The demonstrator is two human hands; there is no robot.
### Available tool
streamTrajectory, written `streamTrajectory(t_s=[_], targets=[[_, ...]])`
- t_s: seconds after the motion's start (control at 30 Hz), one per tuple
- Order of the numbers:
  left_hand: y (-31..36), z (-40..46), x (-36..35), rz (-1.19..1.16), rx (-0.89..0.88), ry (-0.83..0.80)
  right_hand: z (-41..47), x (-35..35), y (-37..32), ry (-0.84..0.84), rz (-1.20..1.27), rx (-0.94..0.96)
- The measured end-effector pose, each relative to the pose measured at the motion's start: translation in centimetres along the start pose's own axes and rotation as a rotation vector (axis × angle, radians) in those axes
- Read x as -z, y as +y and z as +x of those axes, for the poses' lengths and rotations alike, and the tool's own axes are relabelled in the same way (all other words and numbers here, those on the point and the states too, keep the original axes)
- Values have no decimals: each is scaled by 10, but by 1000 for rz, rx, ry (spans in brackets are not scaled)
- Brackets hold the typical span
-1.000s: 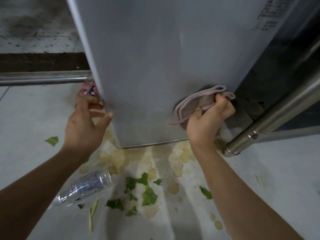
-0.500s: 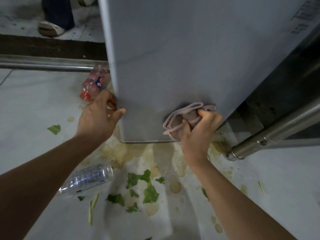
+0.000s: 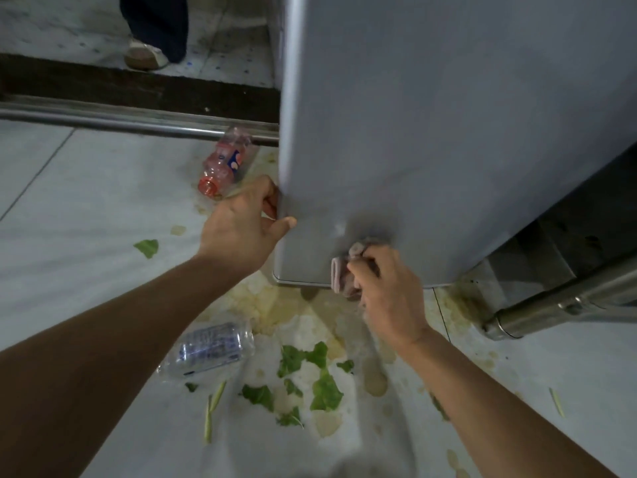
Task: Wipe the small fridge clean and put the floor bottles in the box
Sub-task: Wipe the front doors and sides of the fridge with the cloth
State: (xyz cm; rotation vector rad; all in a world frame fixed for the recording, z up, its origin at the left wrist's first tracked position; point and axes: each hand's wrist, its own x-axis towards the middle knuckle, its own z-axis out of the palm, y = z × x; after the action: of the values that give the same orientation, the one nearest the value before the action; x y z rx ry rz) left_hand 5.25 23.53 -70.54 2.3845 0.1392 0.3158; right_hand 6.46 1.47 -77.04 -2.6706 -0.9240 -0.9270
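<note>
A: Wiping lower now — right hand [image 3: 387,291] bunches cloth [image 3: 344,276] at fridge [image 3: 448,132] bottom edge, down from mid-panel.
B: Left hand [image 3: 241,224]?
A: Gripping the corner. Bottles [image 3: 210,350] still on floor [image 3: 69,208].

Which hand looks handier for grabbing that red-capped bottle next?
Probably the left hand: it only holds the fridge corner, right beside the red-capped bottle lying on the floor. The right hand is busy gripping the cloth.
</note>
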Motion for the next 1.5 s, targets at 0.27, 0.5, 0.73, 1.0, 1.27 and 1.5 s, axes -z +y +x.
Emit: streamTrajectory(t_s=[0.27, 0.5, 0.73, 1.0, 1.27, 1.5], targets=[[-14, -6, 10, -50, -30, -136, 44, -6, -6, 483, -3, 86], [-28, -28, 17, 34, 37, -169, 11, -54, -34, -36, -169, 501], [-47, -40, 30, 43, 113, -134, 80, 5, -35, 379, -158, 468], [-57, -45, 30, 23, 179, -157, 43, -36, -51, 55, -248, 608], [-58, -52, 32, 44, 184, -190, 17, -58, -67, -633, -509, 776], [-58, -42, 28, 55, 183, -210, -2, -23, 5, -307, -414, 669]])
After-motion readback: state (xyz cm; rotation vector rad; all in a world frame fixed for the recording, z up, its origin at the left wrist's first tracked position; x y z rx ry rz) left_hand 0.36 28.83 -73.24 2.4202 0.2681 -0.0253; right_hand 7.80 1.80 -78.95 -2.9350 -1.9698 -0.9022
